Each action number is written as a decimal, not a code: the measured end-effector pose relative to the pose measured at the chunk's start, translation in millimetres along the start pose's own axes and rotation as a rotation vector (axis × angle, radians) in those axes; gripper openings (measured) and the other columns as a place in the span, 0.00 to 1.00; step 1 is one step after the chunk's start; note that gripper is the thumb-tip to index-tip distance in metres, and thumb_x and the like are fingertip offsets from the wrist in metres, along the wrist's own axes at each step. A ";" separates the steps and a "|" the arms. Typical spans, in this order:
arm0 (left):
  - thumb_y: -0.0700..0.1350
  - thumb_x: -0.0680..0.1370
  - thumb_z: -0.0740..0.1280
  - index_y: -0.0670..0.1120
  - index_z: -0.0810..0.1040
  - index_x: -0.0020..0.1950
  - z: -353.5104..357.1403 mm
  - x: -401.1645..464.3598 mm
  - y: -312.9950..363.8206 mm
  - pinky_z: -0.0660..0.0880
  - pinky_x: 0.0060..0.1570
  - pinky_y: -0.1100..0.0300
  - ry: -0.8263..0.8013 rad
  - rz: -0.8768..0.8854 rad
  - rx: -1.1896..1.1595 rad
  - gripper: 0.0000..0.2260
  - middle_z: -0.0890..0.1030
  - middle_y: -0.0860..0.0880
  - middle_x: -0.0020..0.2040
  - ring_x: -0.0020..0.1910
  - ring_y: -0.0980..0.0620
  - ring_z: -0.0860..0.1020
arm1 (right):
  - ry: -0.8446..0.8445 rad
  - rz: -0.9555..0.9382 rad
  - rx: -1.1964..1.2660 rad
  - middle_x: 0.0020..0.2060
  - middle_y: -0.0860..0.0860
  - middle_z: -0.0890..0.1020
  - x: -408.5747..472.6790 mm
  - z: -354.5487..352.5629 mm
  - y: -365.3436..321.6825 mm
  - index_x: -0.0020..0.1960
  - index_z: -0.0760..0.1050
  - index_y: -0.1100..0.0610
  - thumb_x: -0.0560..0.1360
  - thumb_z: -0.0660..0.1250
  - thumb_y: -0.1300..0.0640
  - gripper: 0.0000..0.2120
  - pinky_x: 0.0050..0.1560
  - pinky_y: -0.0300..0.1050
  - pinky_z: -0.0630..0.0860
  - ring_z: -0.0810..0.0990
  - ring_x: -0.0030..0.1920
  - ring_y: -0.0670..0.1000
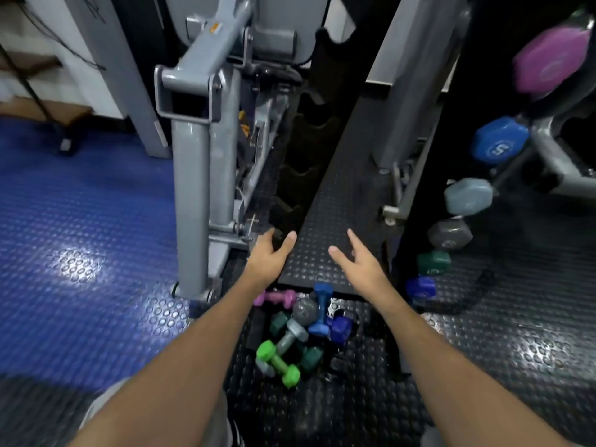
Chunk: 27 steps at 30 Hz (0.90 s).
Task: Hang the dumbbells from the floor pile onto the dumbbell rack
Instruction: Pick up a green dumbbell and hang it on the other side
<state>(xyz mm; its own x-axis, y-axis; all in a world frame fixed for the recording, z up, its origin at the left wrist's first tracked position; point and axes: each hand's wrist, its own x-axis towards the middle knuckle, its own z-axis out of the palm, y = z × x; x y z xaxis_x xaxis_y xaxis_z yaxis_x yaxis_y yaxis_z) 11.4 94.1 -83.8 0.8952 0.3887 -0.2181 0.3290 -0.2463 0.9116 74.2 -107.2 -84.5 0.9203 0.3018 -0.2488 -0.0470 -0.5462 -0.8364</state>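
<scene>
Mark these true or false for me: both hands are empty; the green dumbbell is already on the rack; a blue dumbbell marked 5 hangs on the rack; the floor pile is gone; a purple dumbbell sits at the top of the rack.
1. Both hands are empty. True: the left hand and right hand hold nothing.
2. The green dumbbell is on the rack. False: it lies in the floor pile.
3. A blue dumbbell marked 5 hangs on the rack. True.
4. The floor pile is gone. False: several dumbbells remain.
5. A purple dumbbell sits at the top. True.
</scene>
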 end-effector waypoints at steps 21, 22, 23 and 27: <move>0.53 0.80 0.69 0.41 0.64 0.78 84.8 23.7 -305.9 0.71 0.68 0.51 -0.339 -0.569 0.466 0.31 0.72 0.40 0.73 0.70 0.40 0.73 | -0.264 0.712 0.130 0.62 0.50 0.78 -6.0 194.3 264.6 0.70 0.75 0.55 0.82 0.64 0.43 0.22 0.67 0.52 0.73 0.78 0.64 0.55; 0.52 0.79 0.70 0.41 0.64 0.78 87.4 25.1 -313.8 0.72 0.68 0.50 -0.341 -0.562 0.489 0.32 0.73 0.39 0.73 0.70 0.40 0.73 | -0.250 0.744 0.156 0.59 0.50 0.78 -6.0 201.3 271.1 0.68 0.76 0.55 0.83 0.64 0.45 0.20 0.63 0.50 0.73 0.78 0.61 0.55; 0.51 0.78 0.72 0.41 0.63 0.79 90.1 25.6 -321.1 0.72 0.68 0.49 -0.343 -0.543 0.513 0.33 0.73 0.38 0.73 0.70 0.39 0.73 | -0.232 0.775 0.183 0.55 0.51 0.79 -6.5 207.7 277.9 0.66 0.76 0.56 0.83 0.64 0.48 0.16 0.57 0.47 0.73 0.79 0.57 0.54; 0.45 0.74 0.76 0.44 0.60 0.81 98.5 27.2 -344.2 0.71 0.68 0.51 -0.357 -0.511 0.554 0.40 0.73 0.38 0.73 0.71 0.39 0.73 | -0.195 0.918 0.250 0.38 0.51 0.74 -4.9 235.7 296.3 0.62 0.78 0.64 0.83 0.62 0.56 0.15 0.42 0.45 0.71 0.73 0.40 0.51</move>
<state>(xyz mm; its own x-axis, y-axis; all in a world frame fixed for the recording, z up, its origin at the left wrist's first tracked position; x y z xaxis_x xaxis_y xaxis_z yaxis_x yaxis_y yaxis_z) -47.9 102.0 -437.8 0.6059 0.2893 -0.7410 0.7375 -0.5534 0.3870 -35.8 -86.3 -446.2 0.4049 -0.0226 -0.9141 -0.8165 -0.4589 -0.3503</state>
